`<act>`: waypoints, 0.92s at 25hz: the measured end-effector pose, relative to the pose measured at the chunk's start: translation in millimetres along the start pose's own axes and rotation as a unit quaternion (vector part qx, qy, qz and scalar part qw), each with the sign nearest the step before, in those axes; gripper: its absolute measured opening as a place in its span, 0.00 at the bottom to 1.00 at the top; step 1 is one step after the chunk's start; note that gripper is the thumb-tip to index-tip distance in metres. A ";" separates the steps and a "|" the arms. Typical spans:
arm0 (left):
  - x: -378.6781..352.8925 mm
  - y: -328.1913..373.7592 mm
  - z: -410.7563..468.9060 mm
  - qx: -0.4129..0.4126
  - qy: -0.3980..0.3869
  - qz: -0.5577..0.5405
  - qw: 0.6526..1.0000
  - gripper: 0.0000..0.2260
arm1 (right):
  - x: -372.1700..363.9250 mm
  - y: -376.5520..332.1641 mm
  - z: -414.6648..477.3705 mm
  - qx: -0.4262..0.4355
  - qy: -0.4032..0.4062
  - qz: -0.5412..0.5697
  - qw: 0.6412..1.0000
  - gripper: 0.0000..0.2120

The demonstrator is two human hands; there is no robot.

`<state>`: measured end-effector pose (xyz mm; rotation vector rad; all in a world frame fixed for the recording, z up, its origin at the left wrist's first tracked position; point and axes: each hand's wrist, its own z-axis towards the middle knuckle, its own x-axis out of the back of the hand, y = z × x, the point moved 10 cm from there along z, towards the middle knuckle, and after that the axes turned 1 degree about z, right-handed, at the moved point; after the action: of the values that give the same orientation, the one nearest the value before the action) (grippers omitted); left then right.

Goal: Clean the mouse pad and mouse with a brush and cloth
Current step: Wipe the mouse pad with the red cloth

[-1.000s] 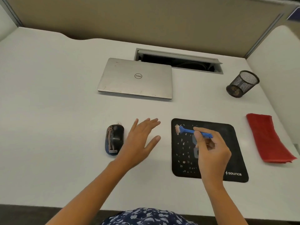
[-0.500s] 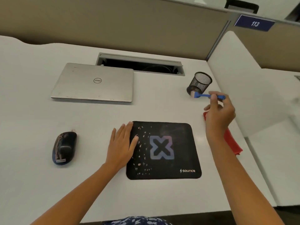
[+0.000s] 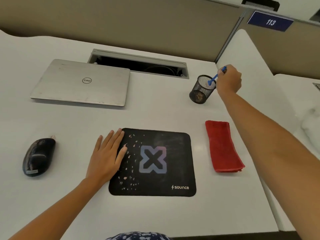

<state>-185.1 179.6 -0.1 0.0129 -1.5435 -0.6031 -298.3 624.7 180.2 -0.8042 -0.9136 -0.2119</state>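
Pad (image 3: 169, 181) is pinned at its left edge by the left hand (image 3: 107, 156), fingers flat and together, likely against sliding; brush (image 3: 214, 77), pinched in the right hand's (image 3: 228, 82) curled fingers, is held head-down in the cup (image 3: 199, 94), seemingly for stowing; cloth (image 3: 222, 146) lies right of pad, mouse (image 3: 39, 156) left.

1. 1 mouse pad (image 3: 178, 172) was counted.
2. 1 mouse (image 3: 39, 156) lay left of the mouse pad.
3. 1 cloth (image 3: 223, 146) lay right of it.
4. 1 brush (image 3: 214, 77) & 1 mesh cup (image 3: 200, 92) were beyond its far right corner.
5. 1 laptop (image 3: 81, 84) lay beyond its far left corner.
6. 2 hands showed: left hand (image 3: 107, 153), right hand (image 3: 228, 80).
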 end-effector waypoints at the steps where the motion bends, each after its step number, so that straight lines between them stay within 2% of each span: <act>1: -0.3 -0.8 0.3 0.003 -0.001 0.001 1.000 0.29 | -12.4 1.3 4.7 -0.002 -0.030 -0.018 0.999 0.11; 5: -0.1 -1.5 0.9 0.003 -0.001 0.008 1.000 0.28 | -46.8 2.2 12.2 0.021 -0.118 -0.051 0.991 0.12; 12: -0.3 -2.2 1.3 0.002 -0.002 0.008 1.000 0.29 | -56.6 22.7 16.6 -0.018 -0.136 -0.021 0.990 0.10; 19: -0.2 -2.3 0.9 0.003 0.002 0.001 1.000 0.29 | -8.3 16.6 -9.7 0.029 -0.020 0.098 0.995 0.12; 23: -1.5 -4.8 0.7 0.005 0.002 -0.001 1.000 0.28 | 31.6 32.2 -62.4 0.070 0.014 0.149 0.986 0.11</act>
<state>-187.3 176.3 -3.2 0.0222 -1.5421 -0.5965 -224.4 608.6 165.8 -0.7948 -0.7619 0.1014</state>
